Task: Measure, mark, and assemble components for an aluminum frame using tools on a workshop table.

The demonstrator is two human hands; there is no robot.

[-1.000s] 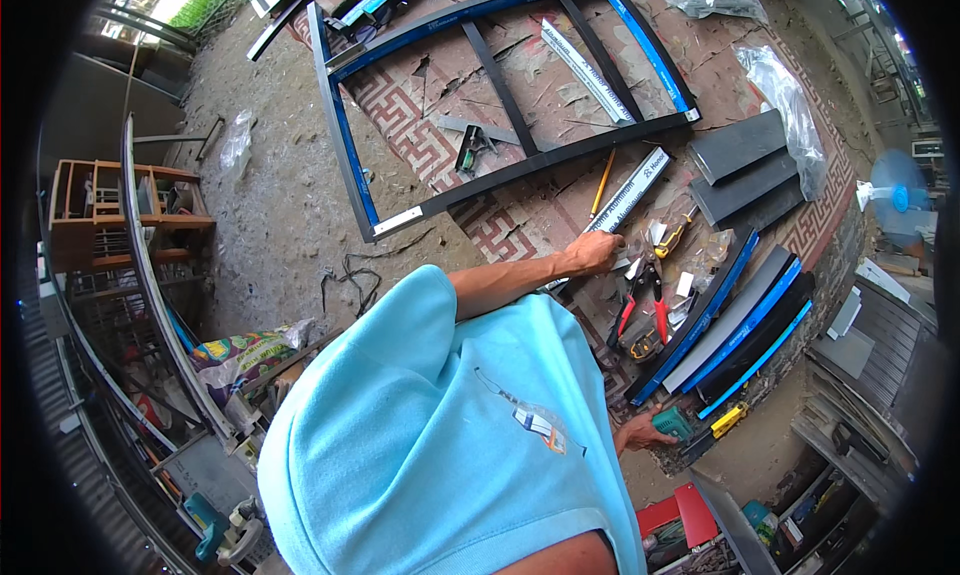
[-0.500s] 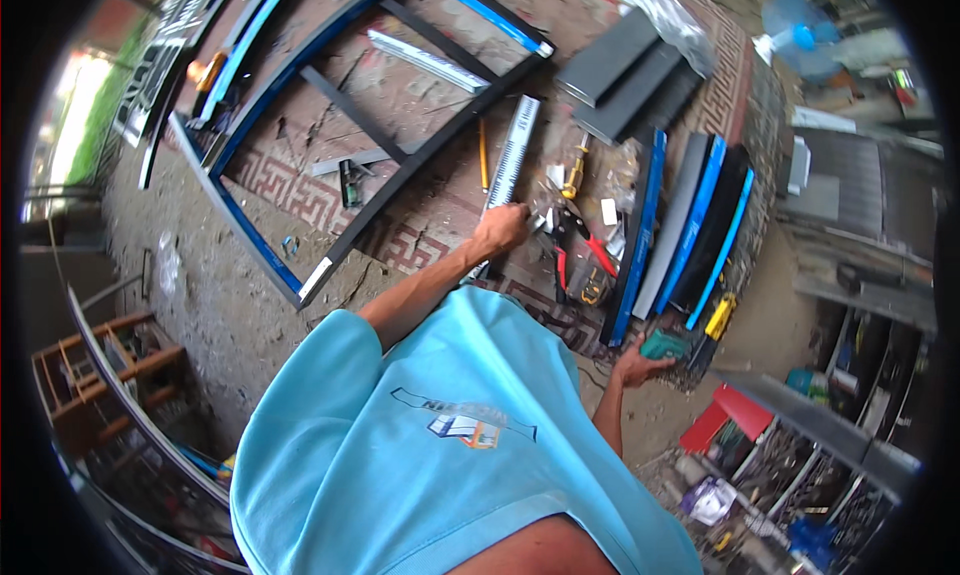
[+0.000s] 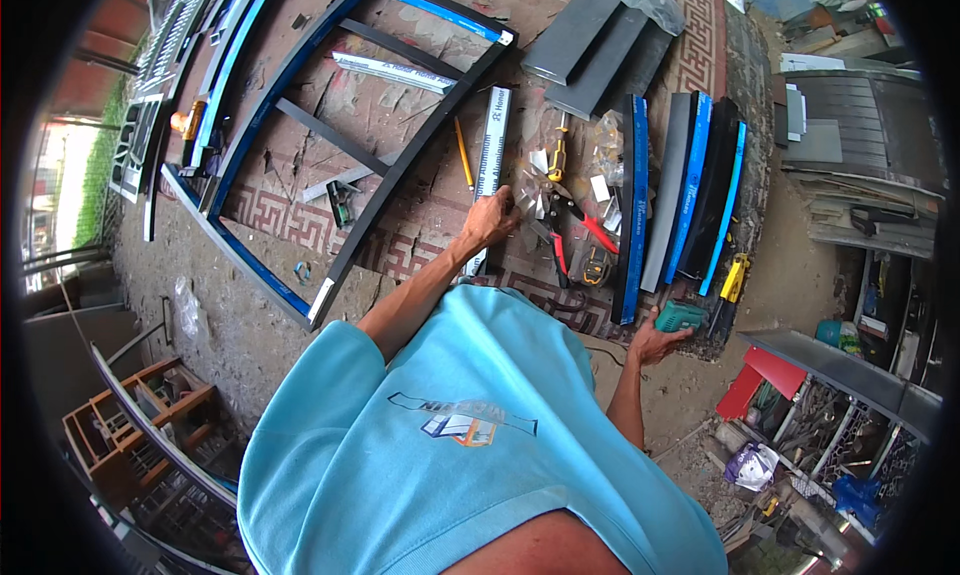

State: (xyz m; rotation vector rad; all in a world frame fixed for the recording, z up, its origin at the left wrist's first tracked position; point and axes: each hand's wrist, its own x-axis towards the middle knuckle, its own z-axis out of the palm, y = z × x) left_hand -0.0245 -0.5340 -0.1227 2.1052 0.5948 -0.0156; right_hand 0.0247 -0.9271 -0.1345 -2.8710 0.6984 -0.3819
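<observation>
My left hand (image 3: 490, 218) is closed on a long white-filmed aluminium profile (image 3: 493, 135), which lies on the patterned mat with its far end pointing away. At the mat's near right edge my right hand (image 3: 652, 341) is wrapped round a green power tool (image 3: 682, 317), whose exact kind I cannot make out. Between the hands lie red-handled pliers (image 3: 598, 231), a tape measure (image 3: 596, 266) and a yellow screwdriver (image 3: 558, 155). A yellow pencil (image 3: 464, 153) rests just left of the profile.
A large dark frame with blue film (image 3: 415, 162) fills the left. Blue-filmed profile pieces (image 3: 633, 215) lie at the right, beside a yellow-handled cutter (image 3: 735, 278). Grey panels (image 3: 575, 35) are stacked at the back. A metal rack (image 3: 840, 370) stands at lower right, a wooden crate (image 3: 150, 415) at lower left.
My view has shifted a little, so the scene sits differently in the picture. Both hands keep their holds on the profile and the green power tool.
</observation>
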